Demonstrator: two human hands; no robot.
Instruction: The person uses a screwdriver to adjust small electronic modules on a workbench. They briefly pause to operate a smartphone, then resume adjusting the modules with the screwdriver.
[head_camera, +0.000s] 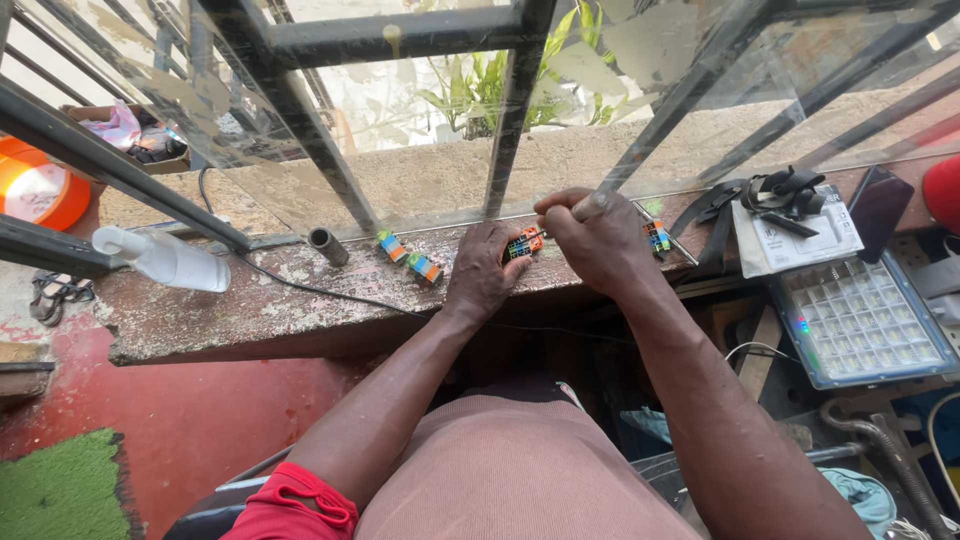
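Rough, flaking concrete on the sill (250, 310); glossy coloured plastic on the small connector block (522, 243) upon it; matt dark painted metal in the window bars (300, 130) above the sill; smooth white plastic on the bottle (165, 258) lying there.

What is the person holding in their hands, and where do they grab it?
The left hand pins a small orange connector block at its left end on the ledge. The right hand grips a thin tool by its handle.
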